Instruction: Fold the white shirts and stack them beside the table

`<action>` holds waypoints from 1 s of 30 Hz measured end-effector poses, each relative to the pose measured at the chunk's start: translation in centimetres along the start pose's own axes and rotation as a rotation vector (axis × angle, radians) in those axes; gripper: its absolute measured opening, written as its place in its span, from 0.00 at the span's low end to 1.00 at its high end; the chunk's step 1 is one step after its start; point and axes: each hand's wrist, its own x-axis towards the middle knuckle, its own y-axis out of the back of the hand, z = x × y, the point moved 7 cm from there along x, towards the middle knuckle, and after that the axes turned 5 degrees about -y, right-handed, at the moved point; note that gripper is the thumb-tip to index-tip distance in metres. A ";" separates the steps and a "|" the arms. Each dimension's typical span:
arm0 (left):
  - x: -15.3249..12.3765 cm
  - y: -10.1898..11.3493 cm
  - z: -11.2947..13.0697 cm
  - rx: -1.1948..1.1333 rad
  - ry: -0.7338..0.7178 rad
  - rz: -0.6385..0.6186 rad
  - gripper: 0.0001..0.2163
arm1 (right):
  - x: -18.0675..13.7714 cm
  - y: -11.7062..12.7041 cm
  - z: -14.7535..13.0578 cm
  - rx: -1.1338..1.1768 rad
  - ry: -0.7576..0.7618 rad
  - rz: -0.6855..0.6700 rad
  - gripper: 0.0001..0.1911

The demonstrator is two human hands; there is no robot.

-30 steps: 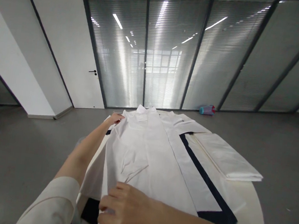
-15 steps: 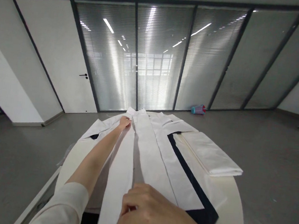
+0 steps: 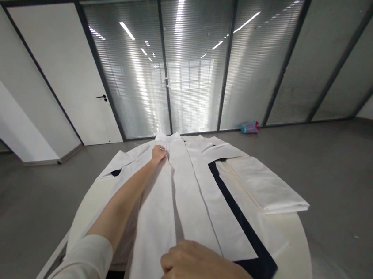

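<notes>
A white shirt (image 3: 200, 198) lies front up across the round table, its collar (image 3: 169, 138) at the far end. My left hand (image 3: 159, 153) reaches out to the upper front just below the collar, fingers pinched on the front edge. Close to me, my right hand (image 3: 189, 266) is closed on the lower end of the same left front panel (image 3: 152, 224), which runs down past the table's near side. A shadowed fold separates that panel from the middle one. Dark navy fabric (image 3: 233, 202) shows from beneath the shirt on the right.
A folded white cloth (image 3: 265, 183) lies on the right of the cream table (image 3: 299, 253), slightly over its edge. A blue and red basket-like object (image 3: 250, 127) lies on the floor by the glass partition (image 3: 191, 95). A white door (image 3: 63, 73) stands at left.
The view has tilted and shifted slightly. My right hand has moved a little right and down with the panel edge, and the left panel lies wider. My left hand stays near the collar.
</notes>
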 end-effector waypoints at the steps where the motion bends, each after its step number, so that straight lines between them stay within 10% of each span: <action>1: 0.0 -0.1 0.1 0.018 -0.009 0.005 0.09 | 0.0 -0.1 0.2 0.006 -0.021 -0.018 0.07; 30: 3.2 -1.3 2.6 0.484 -0.234 -0.027 0.19 | -0.2 -4.6 2.3 0.044 -0.130 -0.322 0.09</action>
